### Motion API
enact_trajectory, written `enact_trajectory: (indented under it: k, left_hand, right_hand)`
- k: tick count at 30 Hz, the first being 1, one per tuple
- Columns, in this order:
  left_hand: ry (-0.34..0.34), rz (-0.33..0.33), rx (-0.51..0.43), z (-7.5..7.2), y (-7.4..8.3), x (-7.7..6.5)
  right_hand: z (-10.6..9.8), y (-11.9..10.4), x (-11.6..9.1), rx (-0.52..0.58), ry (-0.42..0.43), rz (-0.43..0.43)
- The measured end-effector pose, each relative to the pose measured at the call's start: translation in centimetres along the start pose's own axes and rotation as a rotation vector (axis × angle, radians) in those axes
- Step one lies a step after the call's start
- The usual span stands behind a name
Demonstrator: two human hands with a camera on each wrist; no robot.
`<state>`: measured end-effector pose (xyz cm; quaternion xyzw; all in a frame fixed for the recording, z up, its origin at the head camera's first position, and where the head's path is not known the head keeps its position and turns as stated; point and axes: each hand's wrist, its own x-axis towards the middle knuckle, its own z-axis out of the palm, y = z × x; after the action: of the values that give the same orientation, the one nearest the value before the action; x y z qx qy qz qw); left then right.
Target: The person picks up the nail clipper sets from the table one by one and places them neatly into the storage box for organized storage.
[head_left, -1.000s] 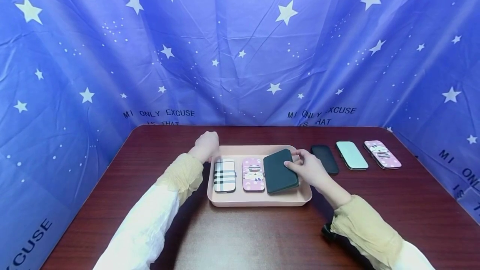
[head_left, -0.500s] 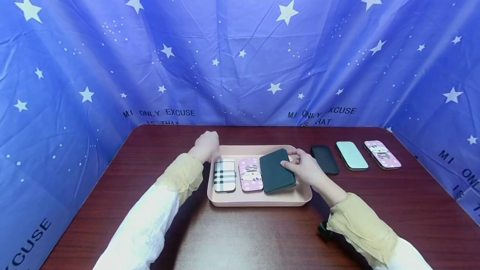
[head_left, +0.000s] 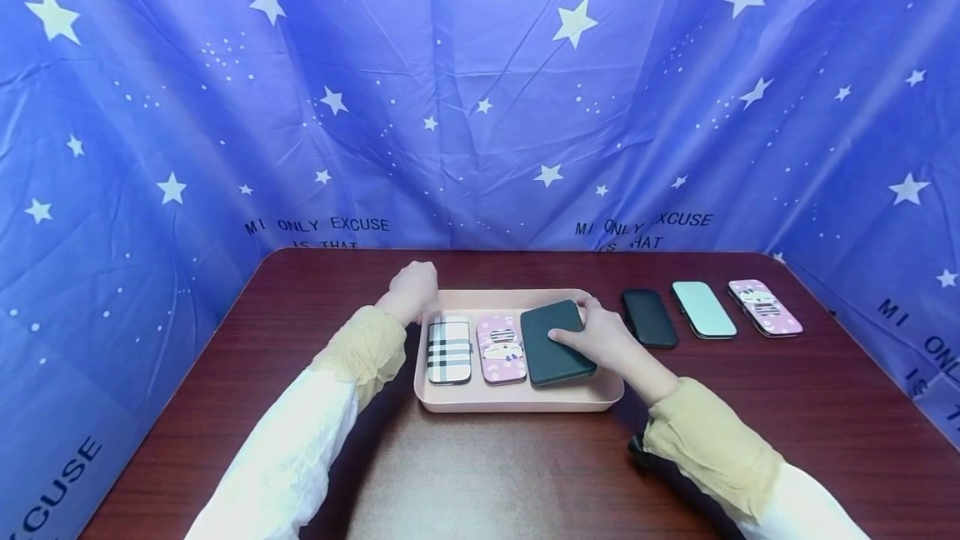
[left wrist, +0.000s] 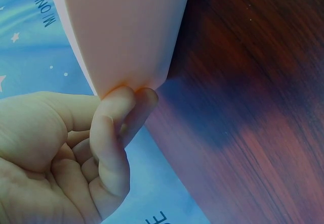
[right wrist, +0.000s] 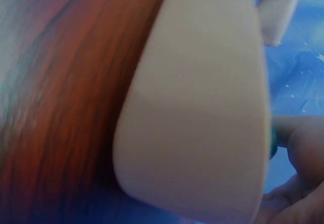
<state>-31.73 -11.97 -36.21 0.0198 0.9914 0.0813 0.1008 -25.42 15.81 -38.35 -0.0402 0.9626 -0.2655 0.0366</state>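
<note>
Left hand [head_left: 414,288] pinches the pale pink tray [head_left: 517,406] at its far left corner, thumb against fingers. Tray contents, in order: plaid case [head_left: 448,350], lying flat; pink patterned case [head_left: 502,348]; dark green case [head_left: 555,352], askew in the right half (contact with the tray floor cannot be told). Right hand [head_left: 602,337] grips the dark green case, thumb on top. Beyond, on the table [head_left: 450,473]: black case [head_left: 649,319], mint case [head_left: 705,309], second pink case [head_left: 765,308], in a row.
</note>
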Motion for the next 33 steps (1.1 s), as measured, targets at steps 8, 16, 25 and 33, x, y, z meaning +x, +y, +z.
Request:
enact_trajectory:
  k: [8, 16, 25, 33]
  left_hand:
    - [0.001, 0.002, -0.015, -0.3, 0.1, -0.3]
    - [0.003, 0.001, -0.014, -0.3, 0.1, -0.3]
    - [0.006, 0.006, -0.019, -0.1, -0.1, -0.1]
    - [0.007, 0.003, -0.011, 0.0, 0.0, 0.0]
  right_hand:
    - [0.8, -0.7, 0.4, -0.124, 0.002, 0.0]
    - [0.3, -1.7, 0.8, -0.25, -0.09, 0.041]
    - [-0.2, -2.3, 0.8, -0.306, -0.163, 0.116]
    - [-0.2, -2.1, 0.7, -0.331, -0.147, 0.126]
